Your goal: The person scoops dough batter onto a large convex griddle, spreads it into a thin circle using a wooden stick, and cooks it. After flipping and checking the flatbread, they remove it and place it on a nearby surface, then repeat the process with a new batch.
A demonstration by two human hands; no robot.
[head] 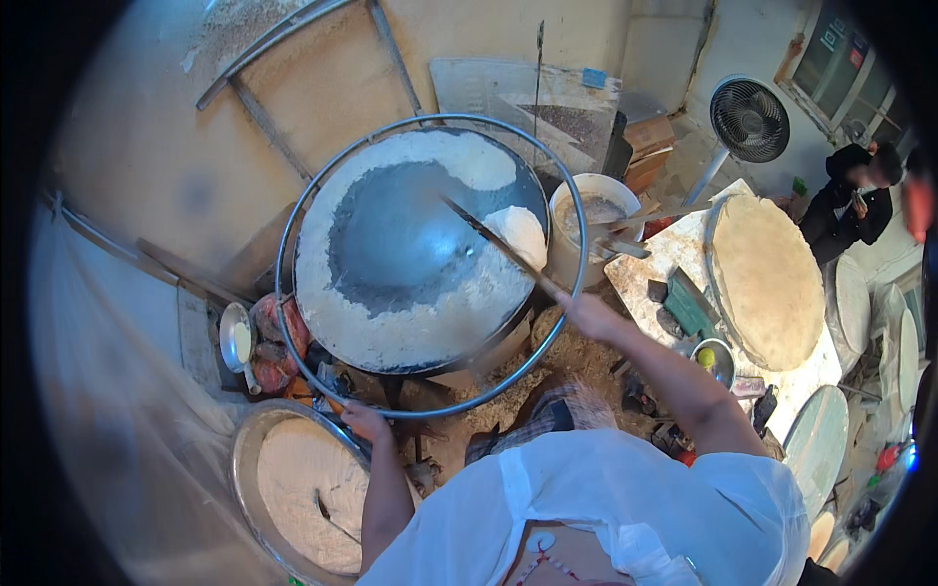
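Note:
A round dark griddle (410,242) lies before me with a pale ring of batter (352,322) spread around its outer part. The dark middle shows bare. My right hand (592,315) grips the handle of a long flat wooden spreader (506,247), whose dark blade slants over the griddle. Beside the blade sits a thick white heap of batter (522,231) near the right rim. Around the griddle runs a metal hoop (469,404), and my left hand (365,423) is closed on its near-left part. That hand is just above a large metal basin (245,476) of pale batter.
A white bucket (619,192) with sticks across it stands right of the griddle. Farther right, a large round flatbread (766,282) lies on a board (806,366) near a metal bowl (712,362). A fan (749,119) and a person (846,198) are at the back right.

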